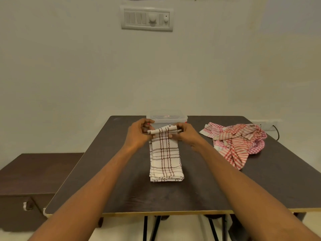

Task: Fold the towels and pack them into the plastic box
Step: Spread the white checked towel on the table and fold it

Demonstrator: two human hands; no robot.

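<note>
At the centre of the frame your left grip (139, 134) and right grip (186, 134) are each pinching one end of the rolled far edge of the brown-checked towel (165, 159). Its folded strip is lying toward you on the dark bench (121, 180). The clear plastic box (166, 118) is sitting just behind your hands, and a red-striped towel (234, 141) is lying crumpled at centre right.
</note>
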